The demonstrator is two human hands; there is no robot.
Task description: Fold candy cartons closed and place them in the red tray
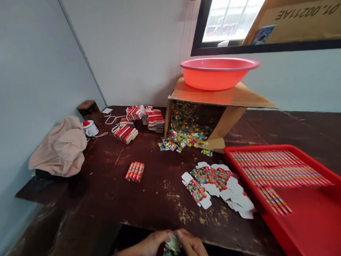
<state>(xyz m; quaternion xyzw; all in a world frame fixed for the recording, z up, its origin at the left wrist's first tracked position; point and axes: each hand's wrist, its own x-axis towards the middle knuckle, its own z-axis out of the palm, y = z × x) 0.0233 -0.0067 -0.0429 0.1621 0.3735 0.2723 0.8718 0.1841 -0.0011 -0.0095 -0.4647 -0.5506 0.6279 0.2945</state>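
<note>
At the table's front edge, my left hand [153,244] and my right hand [193,247] are closed around a small printed carton [169,253] with a white flap at its top. The lower part of the carton is cut off by the bottom of the view. Ahead and to the right lies a loose pile of flat, unfolded cartons [213,181] with white tabs. A short row of closed small boxes [134,171] stands ahead and to the left.
A cardboard box [177,91] on its side spills wrapped candies [187,138]; a pink basin [217,75] rests on it. At right is a red tray [309,218] with rows of boxes. Bundled cartons [125,133], a mug [90,129] and beige cloth [63,146] sit left.
</note>
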